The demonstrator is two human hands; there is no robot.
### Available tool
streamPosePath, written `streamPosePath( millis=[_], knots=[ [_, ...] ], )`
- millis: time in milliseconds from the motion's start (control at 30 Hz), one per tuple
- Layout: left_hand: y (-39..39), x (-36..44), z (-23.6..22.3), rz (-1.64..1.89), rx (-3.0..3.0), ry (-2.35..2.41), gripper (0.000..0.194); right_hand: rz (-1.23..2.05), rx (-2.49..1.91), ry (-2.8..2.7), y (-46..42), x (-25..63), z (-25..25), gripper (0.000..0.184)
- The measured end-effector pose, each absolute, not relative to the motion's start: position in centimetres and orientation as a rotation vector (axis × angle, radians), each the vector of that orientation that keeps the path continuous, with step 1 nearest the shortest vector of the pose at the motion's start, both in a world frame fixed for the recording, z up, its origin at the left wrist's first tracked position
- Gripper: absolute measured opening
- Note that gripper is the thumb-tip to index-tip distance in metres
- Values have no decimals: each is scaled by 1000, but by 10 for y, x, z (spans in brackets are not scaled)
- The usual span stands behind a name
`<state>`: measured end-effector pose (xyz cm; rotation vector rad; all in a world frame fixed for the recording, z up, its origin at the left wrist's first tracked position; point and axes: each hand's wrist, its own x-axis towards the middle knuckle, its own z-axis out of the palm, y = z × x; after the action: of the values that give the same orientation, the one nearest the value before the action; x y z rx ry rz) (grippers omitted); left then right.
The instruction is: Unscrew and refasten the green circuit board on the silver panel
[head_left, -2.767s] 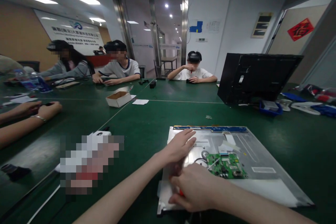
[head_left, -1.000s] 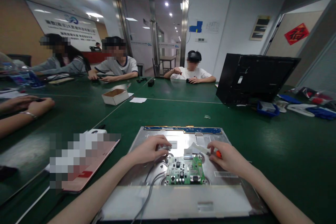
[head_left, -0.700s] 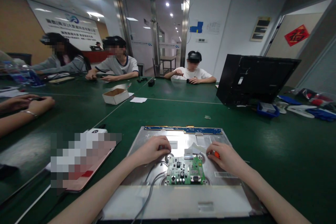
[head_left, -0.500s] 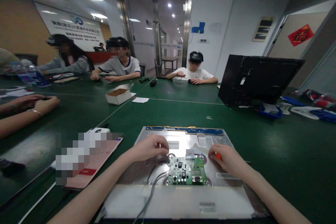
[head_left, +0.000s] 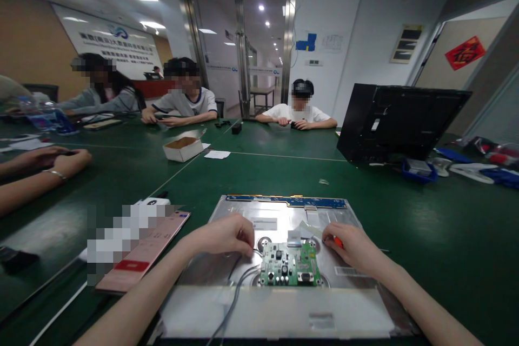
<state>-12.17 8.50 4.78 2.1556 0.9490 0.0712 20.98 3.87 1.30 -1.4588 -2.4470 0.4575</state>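
Note:
A metal-backed display panel lies in front of me, with a green circuit board on its middle. My left hand is closed beside the board's upper left corner, close to grey cables; its fingertips hide whatever they pinch. At the board's upper right, my right hand is closed around an orange-handled screwdriver, whose thin shaft appears to stick out past the wrist. A pale flat ribbon and a strip of tape sit between the hands. Along the far edge runs a blue circuit strip.
Left of the panel lie a pink phone and a white device, partly blurred out. Farther back stand an open white box and a black monitor. A co-worker's hands rest at the left; other people sit across the table.
Both hands have come from the panel's left side to either side of the board, and the panel now sits more squarely before me. Lately my left hand moved slightly down-left; the right stays.

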Motion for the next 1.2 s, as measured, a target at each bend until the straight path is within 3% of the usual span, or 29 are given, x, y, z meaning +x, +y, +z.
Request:
streamPosePath(
  millis=[533,833,1200],
  knots=[
    [71,-112,57,-41,2369,1013,3,507,-1527,-2468,33,199,11,21],
    [63,-114,52,-23,2499,1060,16,546,-1630,-2468,25,190,19,27],
    [61,-117,61,-14,2452,1145,11,550,-1729,-2393,26,189,18,25]
  ],
)
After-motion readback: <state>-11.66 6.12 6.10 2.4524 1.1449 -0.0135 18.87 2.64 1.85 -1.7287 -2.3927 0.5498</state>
